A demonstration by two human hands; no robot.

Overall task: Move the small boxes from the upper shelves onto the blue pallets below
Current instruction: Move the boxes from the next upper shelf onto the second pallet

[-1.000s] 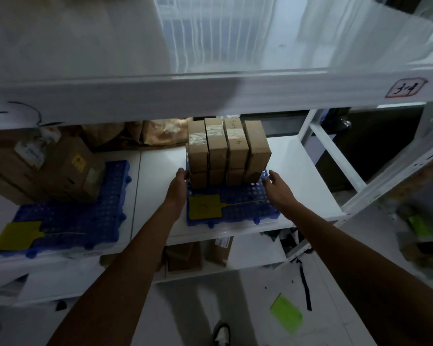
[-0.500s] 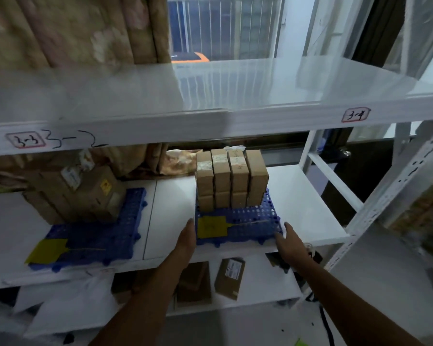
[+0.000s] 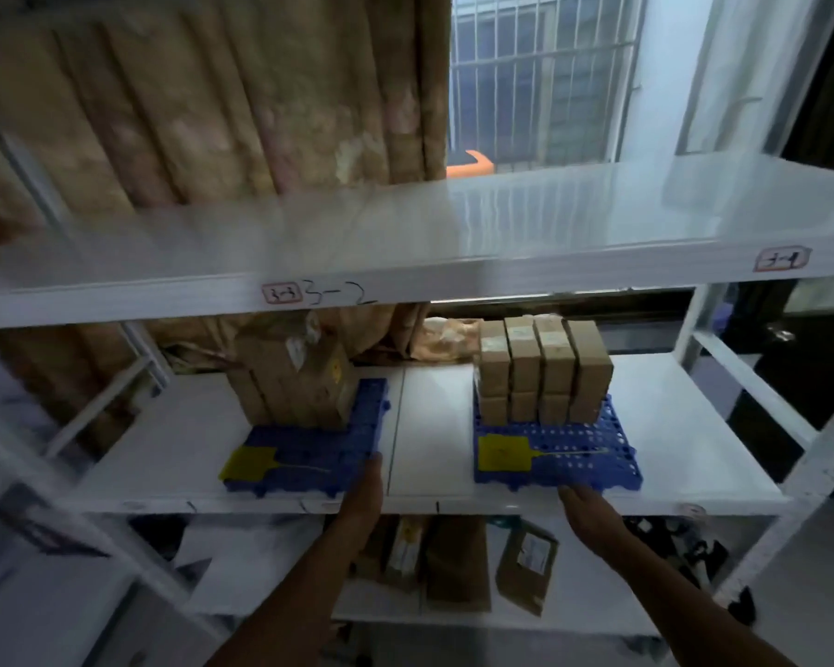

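Several small brown boxes (image 3: pixel 542 370) stand stacked in two layers on the right blue pallet (image 3: pixel 578 454), which carries a yellow tag (image 3: pixel 504 452). A left blue pallet (image 3: pixel 328 450) holds larger brown cartons (image 3: pixel 292 382) and another yellow tag (image 3: pixel 249 463). My left hand (image 3: pixel 364 488) hovers at the middle shelf's front edge, between the two pallets, fingers extended and holding nothing. Just below the right pallet's front edge, my right hand (image 3: pixel 591 515) is likewise empty and open. The white upper shelf (image 3: pixel 453 233) above shows no boxes.
White metal shelving uprights (image 3: pixel 819 454) frame the right side. A brown curtain (image 3: pixel 213 103) and a barred window (image 3: pixel 535 79) lie behind. Brown packages (image 3: pixel 526 565) lean on the bottom shelf below my hands. A crumpled paper bag (image 3: pixel 441 339) sits behind the small boxes.
Both hands have let go of the small box stack and pulled back to the shelf's front edge. My view has tilted up and shifted left, bringing the upper shelf and curtain in.
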